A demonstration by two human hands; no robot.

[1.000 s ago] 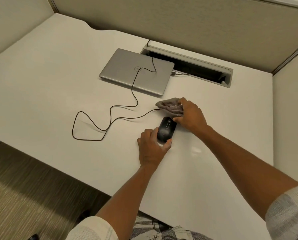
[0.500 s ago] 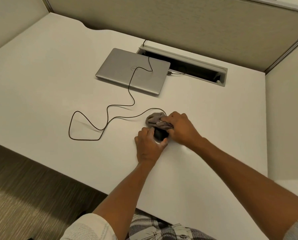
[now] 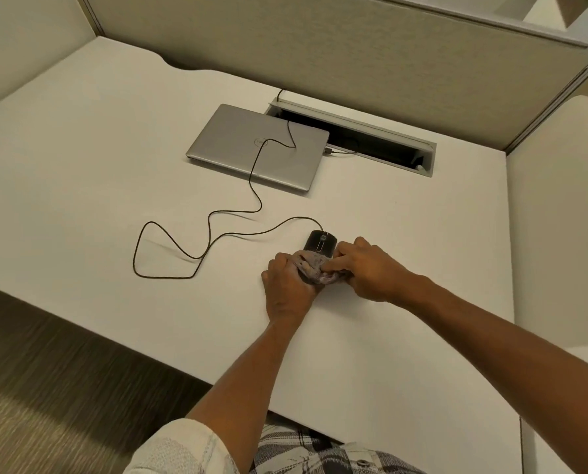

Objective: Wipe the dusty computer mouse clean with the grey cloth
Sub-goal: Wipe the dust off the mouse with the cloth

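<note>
Mouse (image 3: 321, 241) sits on the white desk (image 3: 80, 172) near its front edge, only its black front half showing, with the scroll wheel and the start of the cord (image 3: 214, 239) in sight. The grey cloth (image 3: 315, 268) lies bunched over its rear half. The right hand (image 3: 368, 270) is curled shut on the cloth, fingers pressing it down onto the shell. The left hand (image 3: 287, 285) is closed around the mouse's near left side, touching the cloth too, and seems to steady the body.

The step in hand looks like a wipe along the top. To do it well, I would keep the left hand firm so the mouse cannot slide or pull on its cord, and draw the cloth in one direction, front to back, rather than scrubbing dust around. Light pressure over the wheel and buttons should suffice. A fresh fold of cloth for the sides and the seam around the wheel would help.

Hidden: the rear of the mouse, both its flanks and its underside. Whether dust remains on the exposed front is too fine to tell. The left fingertips are tucked under the cloth, so their exact hold is unclear. The cord runs across the closed laptop (image 3: 258, 147) towards the cable tray (image 3: 354, 124), where its end cannot be made out.
</note>
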